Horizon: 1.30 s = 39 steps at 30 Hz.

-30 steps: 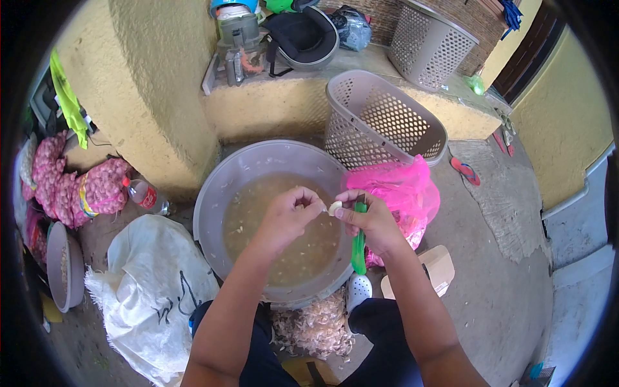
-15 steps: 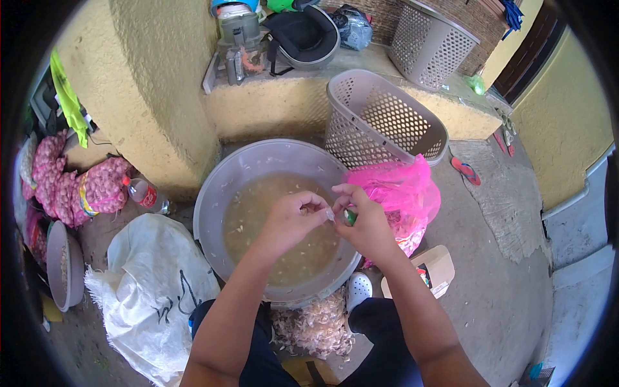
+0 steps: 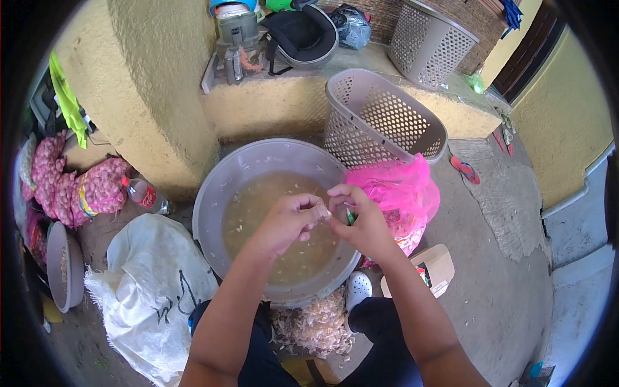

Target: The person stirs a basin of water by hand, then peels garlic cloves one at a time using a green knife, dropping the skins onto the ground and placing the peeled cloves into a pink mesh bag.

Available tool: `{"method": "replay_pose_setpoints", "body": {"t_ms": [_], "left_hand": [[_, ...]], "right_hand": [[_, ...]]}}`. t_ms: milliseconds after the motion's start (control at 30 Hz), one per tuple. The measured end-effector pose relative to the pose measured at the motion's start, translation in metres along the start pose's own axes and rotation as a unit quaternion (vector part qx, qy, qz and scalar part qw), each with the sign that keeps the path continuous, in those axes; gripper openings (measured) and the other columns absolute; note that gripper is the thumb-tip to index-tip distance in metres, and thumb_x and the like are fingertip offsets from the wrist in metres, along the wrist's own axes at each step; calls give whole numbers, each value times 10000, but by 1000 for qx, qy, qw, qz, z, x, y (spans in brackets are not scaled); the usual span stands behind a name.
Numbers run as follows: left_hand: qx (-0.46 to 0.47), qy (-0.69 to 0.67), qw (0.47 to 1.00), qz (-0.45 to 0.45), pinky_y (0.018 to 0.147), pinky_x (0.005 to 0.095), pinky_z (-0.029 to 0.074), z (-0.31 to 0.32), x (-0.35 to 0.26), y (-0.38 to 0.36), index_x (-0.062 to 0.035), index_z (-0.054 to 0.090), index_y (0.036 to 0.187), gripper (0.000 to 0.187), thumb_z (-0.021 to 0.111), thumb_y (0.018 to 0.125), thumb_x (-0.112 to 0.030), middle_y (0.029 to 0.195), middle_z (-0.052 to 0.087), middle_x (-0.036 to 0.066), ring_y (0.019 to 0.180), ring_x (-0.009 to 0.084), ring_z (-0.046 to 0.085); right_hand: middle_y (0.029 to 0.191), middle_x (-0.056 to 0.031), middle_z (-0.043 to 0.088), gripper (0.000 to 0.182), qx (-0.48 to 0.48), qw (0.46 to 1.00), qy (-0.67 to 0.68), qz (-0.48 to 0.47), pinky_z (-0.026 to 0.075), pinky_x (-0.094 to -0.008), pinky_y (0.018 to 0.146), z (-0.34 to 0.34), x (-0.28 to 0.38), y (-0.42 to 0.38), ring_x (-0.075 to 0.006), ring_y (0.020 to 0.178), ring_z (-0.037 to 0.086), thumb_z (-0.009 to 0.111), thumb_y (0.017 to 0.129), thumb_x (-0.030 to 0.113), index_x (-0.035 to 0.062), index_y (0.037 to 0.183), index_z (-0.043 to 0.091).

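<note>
Over a wide grey basin [image 3: 209,219] of cloudy water with pale bits floating in it, my two hands meet. My left hand [image 3: 290,222] pinches a small whitish garlic clove [image 3: 328,215] between thumb and fingertips. Close against it, my right hand [image 3: 364,222] is curled around a small green-handled knife [image 3: 350,216], whose blade I cannot make out. My right thumb touches the clove. A heap of papery garlic skins [image 3: 316,326] lies on the ground below the basin. A pink mesh bag [image 3: 403,193] with garlic inside stands beside the right hand.
Behind the basin stands a perforated grey basket [image 3: 387,122]. To the left are a white sack [image 3: 158,284], a cola bottle [image 3: 145,195], pink net bags of garlic [image 3: 103,187] and a smaller basin [image 3: 69,271]. A cardboard box [image 3: 438,271] sits right of my shoe [image 3: 359,288].
My left hand has turned slightly, its fingers curling closer over the clove. The right fingers have shifted a little, and less of the green handle shows.
</note>
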<state>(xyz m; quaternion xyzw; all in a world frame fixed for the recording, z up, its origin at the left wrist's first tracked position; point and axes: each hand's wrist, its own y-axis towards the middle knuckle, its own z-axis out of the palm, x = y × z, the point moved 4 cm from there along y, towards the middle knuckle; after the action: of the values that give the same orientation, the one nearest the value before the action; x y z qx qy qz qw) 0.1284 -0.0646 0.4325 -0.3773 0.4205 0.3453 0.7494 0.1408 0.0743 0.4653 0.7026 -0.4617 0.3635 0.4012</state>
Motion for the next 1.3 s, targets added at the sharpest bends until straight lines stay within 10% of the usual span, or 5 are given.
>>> {"method": "replay_pose_setpoints", "body": {"t_ms": [467,867,1000,1100,1300], "left_hand": [[-38,49,998,-9,447,180,329,-4,7,3,-33,559,836,132,566,823,-164,658,463,-24,554,42,407],[-170,131,974,74,415,190,347,-22,-10,0,-17,610,854,140,618,751,-112,670,553,1,514,45,454],[-175,209,960,62,432,186,368,-21,-12,-1,-31,625,866,143,614,752,-115,682,576,0,531,49,479],[-140,185,971,52,441,185,378,-18,-9,0,-37,629,876,151,612,754,-123,687,581,1,540,46,488],[-72,242,967,35,477,209,400,11,2,-1,-50,639,864,137,612,758,-133,687,595,19,543,69,497]], "right_hand": [[717,-20,537,302,-81,867,441,219,346,-206,439,-4,-39,1,-60,486,414,605,778,62,-10,1052,500],[686,-46,577,247,297,919,-221,139,449,-299,630,13,-65,-20,-182,633,557,655,663,171,-21,811,605],[747,-61,592,267,124,970,21,210,431,-289,556,-19,-52,-7,-149,573,520,615,706,163,8,920,573],[840,-66,588,211,-186,822,512,166,358,-198,440,-71,-71,15,-45,492,394,565,792,150,29,962,530],[852,-41,550,223,-246,786,503,264,333,-174,413,-82,-78,3,-23,457,343,550,821,118,31,1018,492]]}}
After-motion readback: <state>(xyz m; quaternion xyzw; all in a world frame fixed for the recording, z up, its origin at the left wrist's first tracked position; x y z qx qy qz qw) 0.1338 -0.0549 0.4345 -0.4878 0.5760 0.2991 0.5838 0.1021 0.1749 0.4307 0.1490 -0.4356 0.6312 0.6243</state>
